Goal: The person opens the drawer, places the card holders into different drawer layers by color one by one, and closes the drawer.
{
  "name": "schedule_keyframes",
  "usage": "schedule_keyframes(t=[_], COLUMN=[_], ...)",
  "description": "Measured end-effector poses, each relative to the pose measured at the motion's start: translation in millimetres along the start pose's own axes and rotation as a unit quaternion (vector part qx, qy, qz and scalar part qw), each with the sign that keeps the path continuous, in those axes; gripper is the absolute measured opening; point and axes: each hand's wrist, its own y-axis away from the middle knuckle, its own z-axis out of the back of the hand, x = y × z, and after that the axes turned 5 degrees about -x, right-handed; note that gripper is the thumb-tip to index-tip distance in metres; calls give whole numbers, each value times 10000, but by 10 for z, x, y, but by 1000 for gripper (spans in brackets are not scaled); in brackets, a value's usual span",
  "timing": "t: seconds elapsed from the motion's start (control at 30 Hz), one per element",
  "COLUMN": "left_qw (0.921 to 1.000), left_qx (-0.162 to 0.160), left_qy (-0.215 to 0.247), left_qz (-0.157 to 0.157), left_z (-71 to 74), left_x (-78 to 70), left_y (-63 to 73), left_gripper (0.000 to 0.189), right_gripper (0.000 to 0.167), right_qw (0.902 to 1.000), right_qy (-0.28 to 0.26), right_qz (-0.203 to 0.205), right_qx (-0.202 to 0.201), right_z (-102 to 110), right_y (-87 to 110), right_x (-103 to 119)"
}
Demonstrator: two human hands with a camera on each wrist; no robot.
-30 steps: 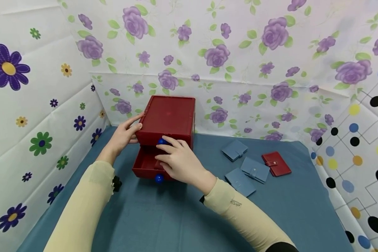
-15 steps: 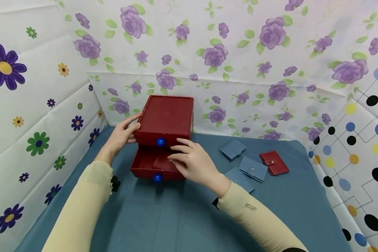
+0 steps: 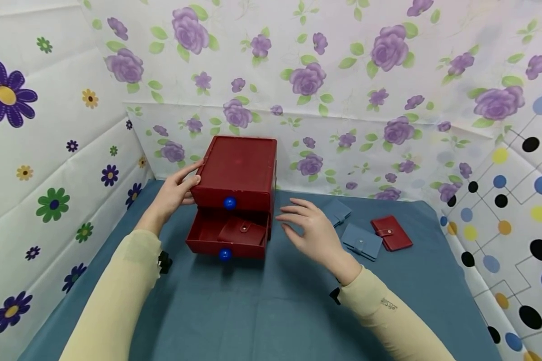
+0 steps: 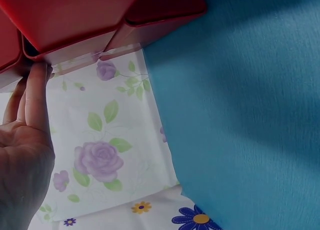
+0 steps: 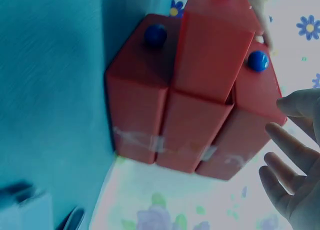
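Observation:
A red drawer box [image 3: 239,163] stands at the back of the table with its middle drawer [image 3: 248,250] pulled out. Inside that drawer lies a dark red wallet [image 3: 230,229] with a snap strap. My left hand [image 3: 173,195] rests against the box's left side, thumb at the top edge; the left wrist view shows its straight fingers [image 4: 36,97] touching the box. To the right of the box my right hand [image 3: 313,228] hovers with relaxed, spread fingers and holds nothing. Blue knobs [image 5: 258,61] mark the drawer fronts in the right wrist view.
Blue wallets [image 3: 362,241] lie on the blue cloth [image 3: 253,311] right of the box, partly hidden by my right hand. Beside them is another red wallet [image 3: 392,232]. Flowered sheets [image 3: 271,60] form the back and left walls; a dotted sheet [image 3: 524,240] hangs at right.
My right hand has moved right, away from the open drawer and the upper knob, uncovering the red wallet inside. The left hand stays on the box.

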Motion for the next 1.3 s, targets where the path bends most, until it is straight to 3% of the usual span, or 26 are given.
schedule_keyframes(t=[0.43, 0.6, 0.87, 1.07, 1.3], left_qw=[9999, 9999, 9997, 9998, 9997], left_qx=[0, -31, -89, -74, -41], left_qy=[-75, -115, -213, -204, -226], left_qz=[-82, -120, -42, -43, 14], left_z=[8, -6, -6, -12, 21], left_x=[35, 33, 32, 23, 22], left_y=[-15, -17, -28, -44, -30], left_gripper=[66, 65, 65, 64, 65], right_gripper=[26, 26, 26, 35, 45], right_qw=[9944, 9866, 9623, 9243, 8955], right_qy=[149, 129, 76, 244, 829], right_qz=[-1006, -1570, -2625, -3682, -4222], right_qx=[271, 431, 704, 972, 1141], right_z=[208, 301, 478, 739, 1064], right_y=[388, 510, 740, 946, 1121], right_x=[-364, -513, -846, -1204, -1540])
